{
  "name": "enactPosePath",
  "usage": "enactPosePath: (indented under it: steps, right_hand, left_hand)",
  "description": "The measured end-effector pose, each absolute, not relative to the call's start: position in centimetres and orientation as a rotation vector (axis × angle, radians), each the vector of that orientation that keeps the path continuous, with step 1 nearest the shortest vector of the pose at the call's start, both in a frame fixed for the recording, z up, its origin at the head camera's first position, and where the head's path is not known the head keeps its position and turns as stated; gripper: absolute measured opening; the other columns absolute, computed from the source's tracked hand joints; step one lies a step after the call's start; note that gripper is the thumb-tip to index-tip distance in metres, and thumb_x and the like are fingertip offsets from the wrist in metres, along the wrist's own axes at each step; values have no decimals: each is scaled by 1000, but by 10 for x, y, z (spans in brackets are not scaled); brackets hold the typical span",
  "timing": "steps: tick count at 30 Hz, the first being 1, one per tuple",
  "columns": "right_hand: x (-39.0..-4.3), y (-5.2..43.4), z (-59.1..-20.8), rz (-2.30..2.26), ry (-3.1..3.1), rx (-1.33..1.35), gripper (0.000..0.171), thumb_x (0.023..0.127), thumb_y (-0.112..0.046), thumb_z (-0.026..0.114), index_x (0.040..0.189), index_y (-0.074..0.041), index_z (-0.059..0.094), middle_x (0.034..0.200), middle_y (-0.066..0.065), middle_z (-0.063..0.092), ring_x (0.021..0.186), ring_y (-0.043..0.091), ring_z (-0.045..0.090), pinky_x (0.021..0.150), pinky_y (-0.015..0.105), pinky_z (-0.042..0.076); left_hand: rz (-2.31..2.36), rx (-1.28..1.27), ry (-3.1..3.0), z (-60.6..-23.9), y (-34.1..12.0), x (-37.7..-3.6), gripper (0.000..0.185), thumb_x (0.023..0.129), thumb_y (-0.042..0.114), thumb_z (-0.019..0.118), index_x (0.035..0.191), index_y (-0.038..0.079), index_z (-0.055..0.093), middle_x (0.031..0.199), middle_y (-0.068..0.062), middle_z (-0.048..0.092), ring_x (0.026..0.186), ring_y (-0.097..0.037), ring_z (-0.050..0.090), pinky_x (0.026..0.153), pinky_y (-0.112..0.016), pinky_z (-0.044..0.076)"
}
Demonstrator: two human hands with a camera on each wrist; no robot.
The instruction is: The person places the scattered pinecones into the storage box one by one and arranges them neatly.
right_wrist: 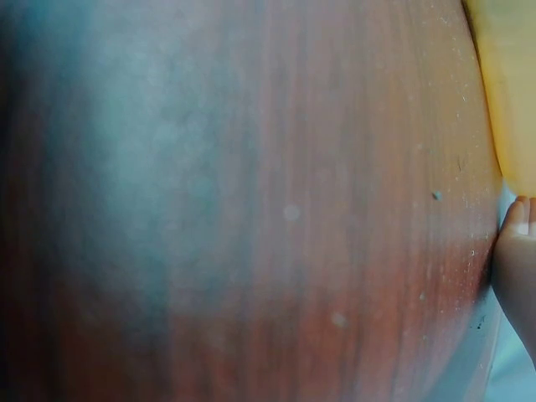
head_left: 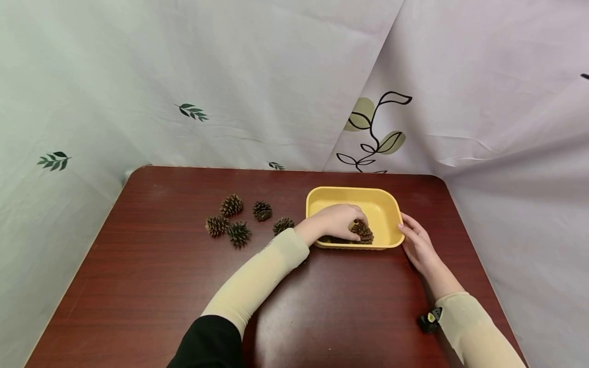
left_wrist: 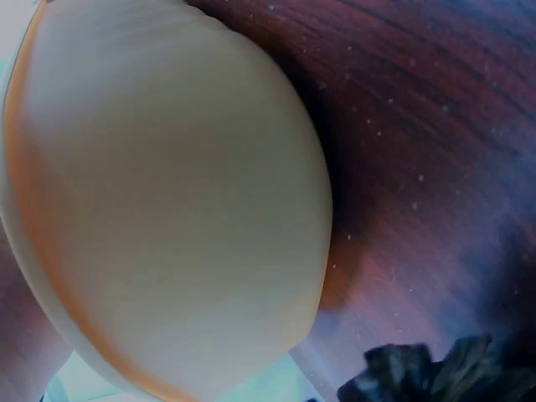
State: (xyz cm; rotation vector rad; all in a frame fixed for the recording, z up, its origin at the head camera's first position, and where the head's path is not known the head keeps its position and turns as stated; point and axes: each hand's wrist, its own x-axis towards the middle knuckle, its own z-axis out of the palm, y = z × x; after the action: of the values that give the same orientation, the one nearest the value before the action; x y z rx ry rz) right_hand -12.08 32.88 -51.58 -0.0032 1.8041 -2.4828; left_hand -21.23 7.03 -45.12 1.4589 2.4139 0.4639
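Observation:
A yellow plastic tray (head_left: 388, 204) stands on a dark red wooden table (head_left: 184, 286). My left hand (head_left: 344, 221) reaches over the tray's near rim, its fingers curled round a brown pine cone (head_left: 363, 233) that sits low at the tray's front. My right hand (head_left: 414, 239) lies with straight fingers against the tray's right outer wall. The left wrist view is filled by the tray's outer wall (left_wrist: 167, 209), with a pine cone (left_wrist: 435, 373) at the bottom edge. In the right wrist view a fingertip (right_wrist: 515, 251) shows beside the tray's corner (right_wrist: 511, 84).
Several loose pine cones (head_left: 238, 233) lie on the table left of the tray, the nearest (head_left: 282, 225) beside my left wrist. A printed white cloth (head_left: 276, 76) hangs behind and around the table. A small black device (head_left: 429, 322) is on my right wrist.

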Motion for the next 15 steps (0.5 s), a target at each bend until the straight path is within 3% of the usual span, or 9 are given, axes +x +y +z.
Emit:
enactPosePath:
  steps: [15]
  right_hand:
    - [-121, 330, -519, -2497, 1808, -7, 40, 110, 3, 41, 126, -22, 68, 117, -10, 74, 105, 1, 69, 91, 15, 57]
  left_hand:
    - [538, 1432, 2430, -451, 62, -215, 44, 96, 32, 81, 135, 16, 71, 139, 1, 70, 132, -13, 64, 115, -26, 49]
